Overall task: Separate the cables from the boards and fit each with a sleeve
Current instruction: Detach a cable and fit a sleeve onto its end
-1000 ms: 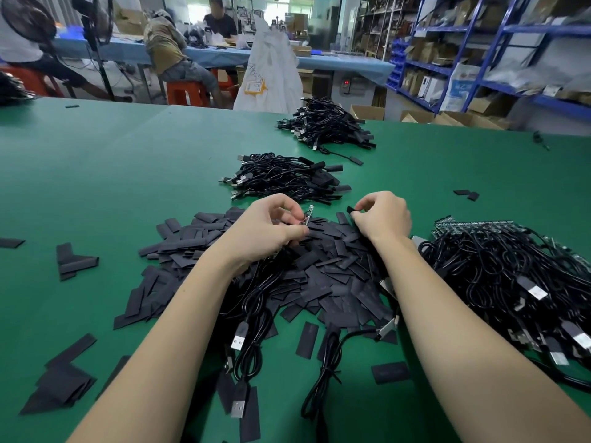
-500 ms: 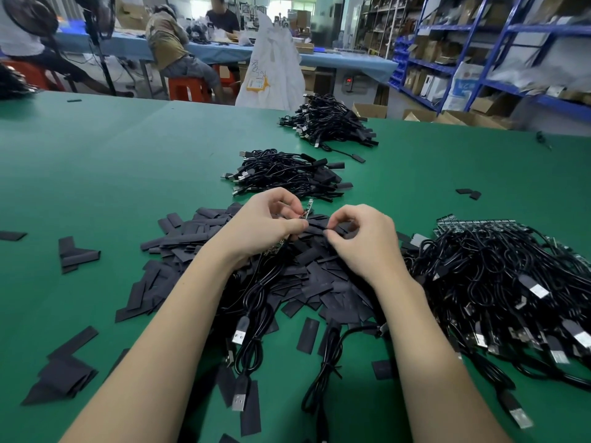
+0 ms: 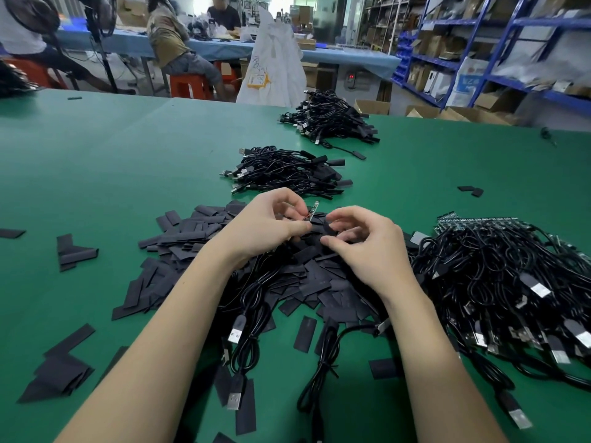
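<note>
- Two loose black cables point(image 3: 248, 318) with silver USB plugs lay nearest, running toward the viewer.
- The left hand point(image 3: 265, 223) pinched a small narrow board point(image 3: 313, 211), its long axis tilted up and away.
- The right hand point(image 3: 367, 247), fingers curled, pinched a flat matte black sleeve point(image 3: 329, 227) over the sleeve pile point(image 3: 192, 231).
- Beyond on the green table point(image 3: 112, 161) lay two heaps of sleeved cables point(image 3: 284, 172).

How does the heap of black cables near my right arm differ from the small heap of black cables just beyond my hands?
The large tangled heap of black cables by the right arm is bigger and looser than the small heap of black cables beyond the hands. The large heap has bare green circuit boards at its far edge; the small heap's cable ends wear black sleeves. Both lie on the green table and show silver USB plugs.
</note>
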### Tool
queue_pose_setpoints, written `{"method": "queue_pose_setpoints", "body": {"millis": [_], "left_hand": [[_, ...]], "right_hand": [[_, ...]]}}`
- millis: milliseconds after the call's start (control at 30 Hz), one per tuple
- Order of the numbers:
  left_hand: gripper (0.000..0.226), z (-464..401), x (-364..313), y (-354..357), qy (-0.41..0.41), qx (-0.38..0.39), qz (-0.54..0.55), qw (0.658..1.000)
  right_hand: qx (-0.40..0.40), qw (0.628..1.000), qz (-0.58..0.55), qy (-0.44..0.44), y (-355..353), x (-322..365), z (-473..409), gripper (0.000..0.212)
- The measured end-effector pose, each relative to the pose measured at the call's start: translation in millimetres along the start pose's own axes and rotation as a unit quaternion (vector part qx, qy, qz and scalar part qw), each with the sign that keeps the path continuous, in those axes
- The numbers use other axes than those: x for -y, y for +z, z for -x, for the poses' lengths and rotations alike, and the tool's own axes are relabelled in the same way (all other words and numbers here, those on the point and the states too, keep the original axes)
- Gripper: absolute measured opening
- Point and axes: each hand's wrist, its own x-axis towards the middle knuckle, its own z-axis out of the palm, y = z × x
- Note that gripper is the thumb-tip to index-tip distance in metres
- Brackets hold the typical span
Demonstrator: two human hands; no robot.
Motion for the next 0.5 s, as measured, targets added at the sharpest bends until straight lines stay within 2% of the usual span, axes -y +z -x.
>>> {"method": "queue_pose_setpoints", "body": {"millis": [200, 500], "left_hand": [[0.017, 1.1, -2.2, 4.4, 0.008, 0.010, -0.008, 1.000], [0.019, 3.3, -5.0, 8.4, 0.017, 0.025, -0.019, 0.999]], "right_hand": [[-0.015, 0.994, -0.091, 0.055, -2.9, 0.8, 0.4, 0.028], [-0.036, 0.961, -0.239, 0.133, -4.5, 4.5, -0.2, 0.030]]}}
